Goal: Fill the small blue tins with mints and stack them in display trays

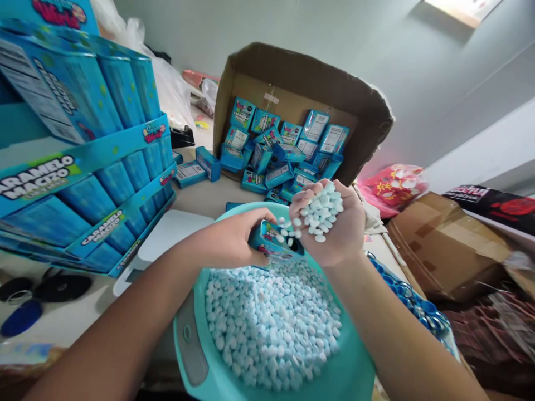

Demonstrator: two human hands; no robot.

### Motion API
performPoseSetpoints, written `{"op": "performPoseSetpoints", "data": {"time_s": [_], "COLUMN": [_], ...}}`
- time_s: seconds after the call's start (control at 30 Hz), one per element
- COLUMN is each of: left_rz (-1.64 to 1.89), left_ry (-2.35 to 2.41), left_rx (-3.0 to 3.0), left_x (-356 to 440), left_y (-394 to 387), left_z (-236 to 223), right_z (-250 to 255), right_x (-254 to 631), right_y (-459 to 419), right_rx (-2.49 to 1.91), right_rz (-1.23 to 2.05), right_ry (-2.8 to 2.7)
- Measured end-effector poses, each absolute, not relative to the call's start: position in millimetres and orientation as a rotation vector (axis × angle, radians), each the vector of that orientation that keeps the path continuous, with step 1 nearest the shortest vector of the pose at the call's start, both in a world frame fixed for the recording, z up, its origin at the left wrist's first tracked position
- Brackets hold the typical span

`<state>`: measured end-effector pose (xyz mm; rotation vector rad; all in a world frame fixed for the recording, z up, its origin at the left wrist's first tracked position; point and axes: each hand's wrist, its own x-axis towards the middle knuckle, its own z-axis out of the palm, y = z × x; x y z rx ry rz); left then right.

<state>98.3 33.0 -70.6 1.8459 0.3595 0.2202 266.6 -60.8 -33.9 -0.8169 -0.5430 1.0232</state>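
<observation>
I read this as the filling step: my left hand point(232, 239) is closed around a small blue printed cardboard candy box point(273, 240), held with its open end turned toward my other hand. My right hand point(330, 225) is cupped palm-up, fingers half curled, carrying a heap of pale blue and white round candy tablets point(321, 211); a few are spilling off the heel of the palm, just at the mouth of the box. Both hands hang directly above a round teal plastic basin point(355, 373) heaped with the same tablets, so strays should drop back into the pile.

Beyond my hands lies a tipped brown corrugated carton point(292, 78) with a jumble of matching blue boxes inside and in front of it. Off past my left hand stands a tall blue cardboard display tray point(79, 161) stacked with long blue packs.

My judgement is that the next move calls for tilting the cupped palm slowly and keeping the box mouth right under the stream. I cannot tell how full the box is, since its inside is hidden
</observation>
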Motion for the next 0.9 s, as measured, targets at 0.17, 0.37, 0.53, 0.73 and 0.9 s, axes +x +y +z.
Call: {"op": "performPoseSetpoints", "data": {"time_s": [0.17, 0.37, 0.53, 0.73, 0.9], "left_rz": [0.240, 0.265, 0.225, 0.223, 0.332], "left_ry": [0.379, 0.406, 0.409, 0.432, 0.375], "left_rx": [1.871, 1.896, 1.857, 1.870, 1.883], "left_x": [100, 101, 102, 100, 101], "left_y": [35, 35, 34, 33, 35], "left_z": [-72, -73, -69, -69, -71], "right_z": [-35, -37, -38, -39, -43], "right_x": [265, 263, 260, 257, 257], "right_y": [-63, -60, -59, -61, -62], "right_rx": [-0.956, -0.977, -0.998, -1.050, -1.030], "right_rz": [0.957, 0.943, 0.957, 0.859, 0.773], "right_ry": [-0.548, -0.533, -0.465, -0.676, -0.895]}}
